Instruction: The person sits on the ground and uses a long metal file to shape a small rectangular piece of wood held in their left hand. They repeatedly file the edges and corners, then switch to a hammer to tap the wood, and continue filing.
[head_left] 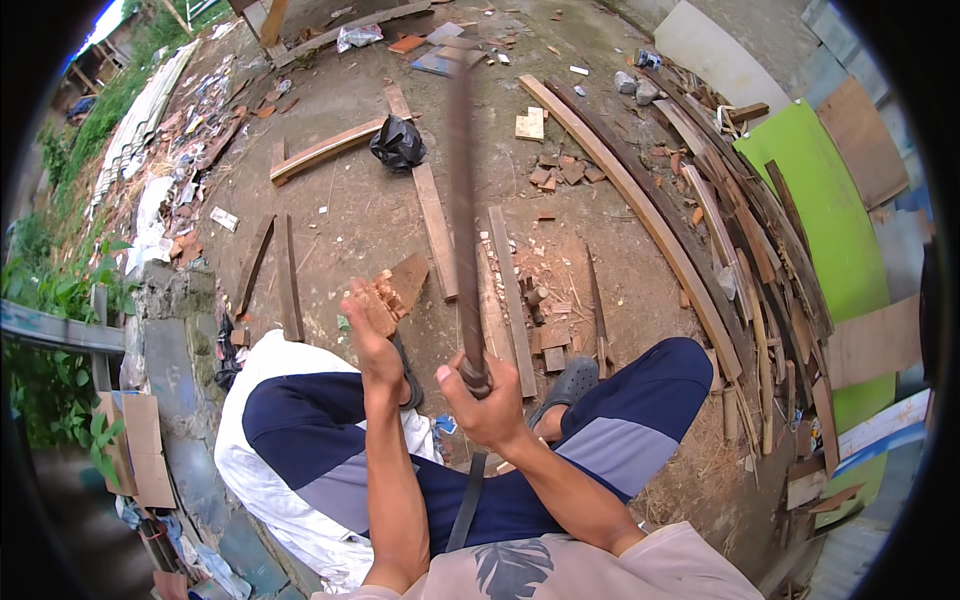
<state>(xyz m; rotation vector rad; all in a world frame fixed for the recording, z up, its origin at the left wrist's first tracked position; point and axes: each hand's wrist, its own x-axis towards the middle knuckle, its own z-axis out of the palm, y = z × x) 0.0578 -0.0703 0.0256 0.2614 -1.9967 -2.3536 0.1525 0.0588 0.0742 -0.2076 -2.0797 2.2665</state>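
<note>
My right hand [492,405] is closed round the lower end of a long, narrow, dark brown bar-like tool [462,210]. The tool stands almost upright in front of me and its upper part is blurred; I cannot tell whether it has a blade edge. To the left, my left hand [376,345] grips a brown piece of wood [405,285] whose face looks rough and chipped. The tool and the wood are apart. Below them are my knees in dark blue trousers and a white cloth [290,500] under my left leg.
Planks [435,225] and wood chips [550,300] lie on the dirt ahead, with a black plastic bag [398,144] farther off. Long timbers [640,210] and a green board [825,200] line the right side. A low wall [185,340] stands at my left.
</note>
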